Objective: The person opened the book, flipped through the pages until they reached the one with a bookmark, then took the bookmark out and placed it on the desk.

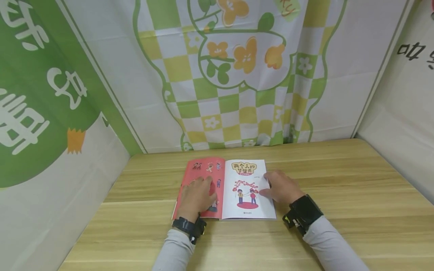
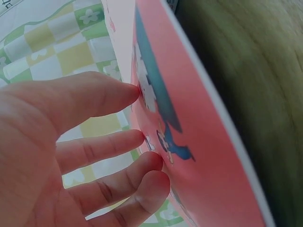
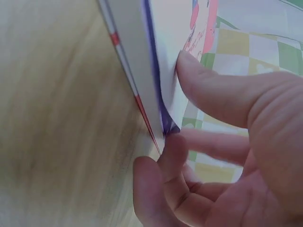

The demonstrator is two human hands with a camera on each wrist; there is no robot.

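An illustrated book (image 1: 244, 203) lies open on the wooden table, with a red left page (image 1: 200, 165) and a white right page (image 1: 268, 210) bearing a title and two cartoon figures. My left hand (image 1: 196, 195) rests on the red page; in the left wrist view the thumb and fingertips (image 2: 154, 189) touch its surface, spread apart. At the book's right edge, my right hand (image 1: 285, 187) pinches the white page between thumb and fingers. The right wrist view shows that page's edge bent, with a purple underside (image 3: 163, 113) next to the fingertips.
The wooden tabletop (image 1: 339, 180) extends around the book on all sides. Behind it hangs a green and yellow checked cloth (image 1: 230, 109) with flowers. Printed cloth walls stand at left (image 1: 84, 188) and right (image 1: 400, 113).
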